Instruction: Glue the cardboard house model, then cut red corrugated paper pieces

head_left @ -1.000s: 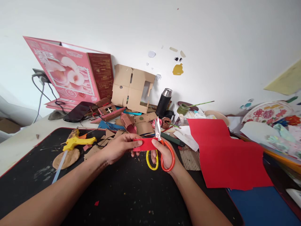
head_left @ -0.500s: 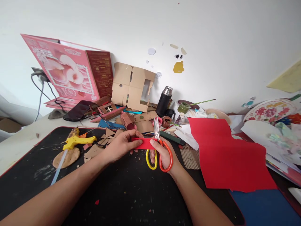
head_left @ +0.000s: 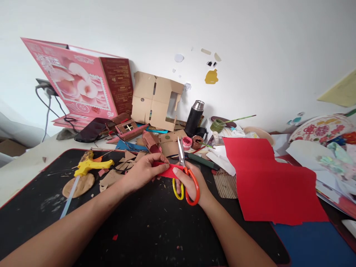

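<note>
A small folded strip of red paper (head_left: pixel 168 172) is stretched between my two hands above the black mat (head_left: pixel 144 222). My left hand (head_left: pixel 146 170) pinches its left end between thumb and fingers. At the other end, the thumb of my right hand (head_left: pixel 191 181) presses on the strip. That same hand also carries scissors (head_left: pixel 191 187) with one orange and one yellow handle loop. Their blades point up and away, close together, and are not on the paper. Some of my right fingers are hidden behind the strip and handles.
A large red sheet (head_left: pixel 275 181) lies at the right. At the left, a yellow glue gun (head_left: pixel 91 165) rests on a round tan disc (head_left: pixel 83 185). Behind my hands are cardboard scraps (head_left: pixel 111 180), a black flask (head_left: pixel 194 118), paint jars (head_left: pixel 197 142) and a cardboard cutout (head_left: pixel 155 100).
The scissors have tilted and shifted slightly left with my right hand. The red strip now slopes down to the right, and a pink jar behind shows more fully.
</note>
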Available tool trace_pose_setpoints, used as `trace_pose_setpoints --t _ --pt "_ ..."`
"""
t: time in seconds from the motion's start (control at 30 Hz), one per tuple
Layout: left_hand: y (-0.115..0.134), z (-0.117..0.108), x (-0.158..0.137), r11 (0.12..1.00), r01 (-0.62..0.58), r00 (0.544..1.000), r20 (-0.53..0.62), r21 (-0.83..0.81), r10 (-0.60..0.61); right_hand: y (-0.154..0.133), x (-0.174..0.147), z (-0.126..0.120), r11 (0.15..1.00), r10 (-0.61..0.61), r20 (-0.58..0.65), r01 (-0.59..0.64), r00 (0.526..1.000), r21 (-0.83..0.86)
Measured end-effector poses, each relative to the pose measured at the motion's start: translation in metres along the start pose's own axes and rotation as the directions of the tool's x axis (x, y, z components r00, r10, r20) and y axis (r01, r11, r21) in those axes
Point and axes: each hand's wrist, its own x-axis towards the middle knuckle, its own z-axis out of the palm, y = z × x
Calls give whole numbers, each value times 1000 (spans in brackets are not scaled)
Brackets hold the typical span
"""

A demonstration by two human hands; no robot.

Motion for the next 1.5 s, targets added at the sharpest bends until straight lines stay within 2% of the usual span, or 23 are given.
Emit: trace_pose_setpoints --t 0.13,0.2,0.33,0.47,0.57,0.7,0.9,1.0,1.13,1.27,1.37,1.5 --pt "-2 0 1 1000 21 1000 -9 -20 -22 -2 1 0 1000 9 -38 -9 999 4" --pt "-5 -2 3 1000 -4 1000 -20 -8 4 -3 1 0 1000 10 -59 -10 998 1" --pt "-5 -8 2 984 -89 995 -21 152 93 -4 2 0 1000 1 -98 -1 995 3" --pt "4 -11 -4 932 -132 991 63 337 117 -2 2 1 1000 -1 -140 3 990 11" --pt "9 -8 -7 907 -175 983 120 383 139 -1 1 2 1000 -11 -132 11 991 5" --pt "7 -4 -6 932 -147 980 175 331 93 -2 0 3 1000 -8 -119 8 993 -6" --pt "-1 -5 0 988 -39 998 59 148 31 -2 3 6 998 -59 -52 60 997 16" --pt "-1 -5 3 999 11 999 41 48 -13 0 7 10 998 -65 -41 65 997 9" --pt "7 -9 4 999 32 999 22 28 -33 -5 15 11 998 -58 -27 58 998 -16" --pt "32 -25 2 980 -24 999 26 200 20 -25 26 7 991 -96 87 103 992 -84" --pt "55 -42 0 918 -142 990 59 369 130 -37 35 9 984 -148 174 162 974 -71" --pt "73 -55 -1 819 -158 987 98 552 125 -28 41 19 981 -188 190 194 964 -14"
